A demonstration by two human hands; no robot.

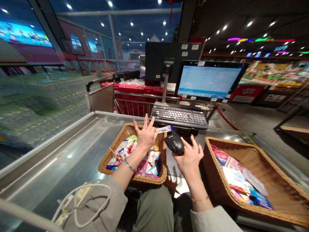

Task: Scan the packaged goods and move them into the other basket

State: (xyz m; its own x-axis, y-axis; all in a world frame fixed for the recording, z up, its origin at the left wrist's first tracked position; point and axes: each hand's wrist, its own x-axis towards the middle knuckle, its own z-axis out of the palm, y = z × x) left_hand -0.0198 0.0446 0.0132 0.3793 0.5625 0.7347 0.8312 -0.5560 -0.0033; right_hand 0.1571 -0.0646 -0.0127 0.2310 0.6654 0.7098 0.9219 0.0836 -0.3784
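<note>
Over the left wicker basket [102, 161], my left hand [146, 135] pinches a slim white packet [164, 129] with a blue end, some fingers spread. Its far end points right, above the scanner. My right hand [191, 158] grips a black handheld barcode scanner [174, 143] whose head faces left toward the packet; the scanner's handle is hidden by the hand. Below my left hand, the basket holds a jumble of small colourful packaged goods [152, 161]. To the right of my right hand stands a second wicker basket [285, 180] with several packaged items [238, 180] in it.
A keyboard [180, 115] and a lit monitor [210, 80] stand beyond my hands. Behind them are a dark screen back [159, 61] and a metal shopping cart [132, 103]. A white cable [93, 185] lies over the metal counter [79, 145] at left.
</note>
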